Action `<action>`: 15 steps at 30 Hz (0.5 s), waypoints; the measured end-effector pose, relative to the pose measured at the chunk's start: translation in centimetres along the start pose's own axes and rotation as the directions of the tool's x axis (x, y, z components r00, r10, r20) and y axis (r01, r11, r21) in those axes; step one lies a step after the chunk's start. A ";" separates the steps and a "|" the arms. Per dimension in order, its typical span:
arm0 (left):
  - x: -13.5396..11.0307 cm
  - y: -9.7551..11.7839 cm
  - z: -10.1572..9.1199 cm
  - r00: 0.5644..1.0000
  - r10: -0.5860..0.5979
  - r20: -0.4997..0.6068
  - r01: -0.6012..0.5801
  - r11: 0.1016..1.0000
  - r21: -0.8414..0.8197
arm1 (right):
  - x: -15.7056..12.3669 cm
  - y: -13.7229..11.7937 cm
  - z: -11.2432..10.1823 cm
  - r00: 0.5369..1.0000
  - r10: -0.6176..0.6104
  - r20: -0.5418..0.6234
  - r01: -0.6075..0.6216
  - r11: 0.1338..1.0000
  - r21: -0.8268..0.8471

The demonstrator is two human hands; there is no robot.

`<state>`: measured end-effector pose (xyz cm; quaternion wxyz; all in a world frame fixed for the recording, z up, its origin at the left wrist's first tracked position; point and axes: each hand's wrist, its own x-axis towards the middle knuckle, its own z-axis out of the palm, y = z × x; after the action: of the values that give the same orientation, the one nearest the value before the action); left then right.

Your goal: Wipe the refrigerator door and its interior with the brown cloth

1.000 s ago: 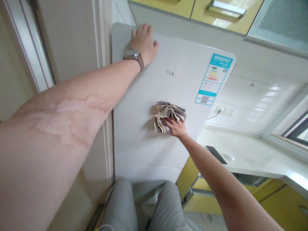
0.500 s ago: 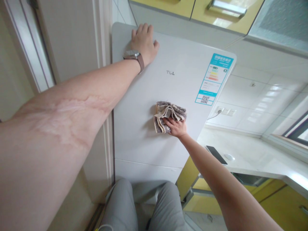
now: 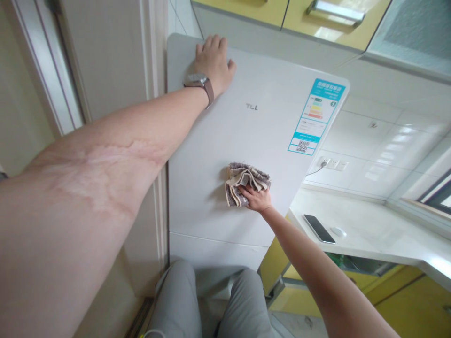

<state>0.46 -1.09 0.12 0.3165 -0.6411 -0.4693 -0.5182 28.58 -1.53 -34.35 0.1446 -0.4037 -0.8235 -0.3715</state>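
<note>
A folded brown-and-cream cloth is pressed against the white door of a TCL refrigerator, a little below the logo. My right hand grips the cloth from its lower right side, fingers tucked among the folds. Higher up, near the top left edge of the door, my left hand lies on the surface, thumb apart from the fingers and nothing held. A watch with a brown strap is on that wrist. A blue energy label is stuck at the door's upper right.
Yellow cabinets hang above the refrigerator. To the right runs a white counter with a dark flat device and a small white oval object. A plug sits in a wall socket. A door frame stands close on the left.
My right hand has slid the cloth a short way down the refrigerator door. My left hand stays in the same place on the door. The view has shifted slightly.
</note>
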 end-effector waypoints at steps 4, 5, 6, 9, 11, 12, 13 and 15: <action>0.0 -0.1 -0.1 1.000 -0.003 0.006 0.003 1.000 0.009 | -2.2 -1.3 2.1 0.995 -0.085 0.060 0.082 0.995 0.054; 0.0 -0.1 -0.1 1.000 0.000 0.005 0.000 1.000 0.010 | -2.6 -1.5 2.6 0.993 -0.099 0.063 0.095 0.993 0.067; 0.1 -0.2 -0.1 1.000 0.004 0.005 -0.005 1.000 0.010 | -3.1 -1.8 3.0 0.991 -0.114 0.064 0.108 0.991 0.080; 0.1 -0.2 -0.1 1.000 0.000 0.011 0.000 1.000 0.009 | -4.4 -2.9 4.3 0.987 -0.144 0.077 0.133 0.982 0.135; 0.1 -0.3 -0.1 1.000 -0.007 0.011 0.007 1.000 0.011 | -5.6 -3.9 5.5 0.980 -0.165 0.112 0.141 0.971 0.193; 0.1 -0.3 -0.1 1.000 -0.005 0.007 0.005 1.000 0.014 | -6.3 -4.5 6.1 0.974 -0.182 0.134 0.149 0.963 0.225; 0.1 -0.3 -0.1 1.000 0.001 0.003 -0.001 1.000 0.017 | -7.2 -5.1 6.8 0.967 -0.204 0.155 0.160 0.953 0.257; 0.0 -0.3 -0.2 1.000 0.013 -0.002 -0.013 1.000 0.028 | -9.0 -6.6 8.2 0.947 -0.265 0.180 0.203 0.931 0.304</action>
<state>0.11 -1.13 0.15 0.3293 -0.6391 -0.4717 -0.5104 29.67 -3.23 -48.11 0.0639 -0.3157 -0.9211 -0.2188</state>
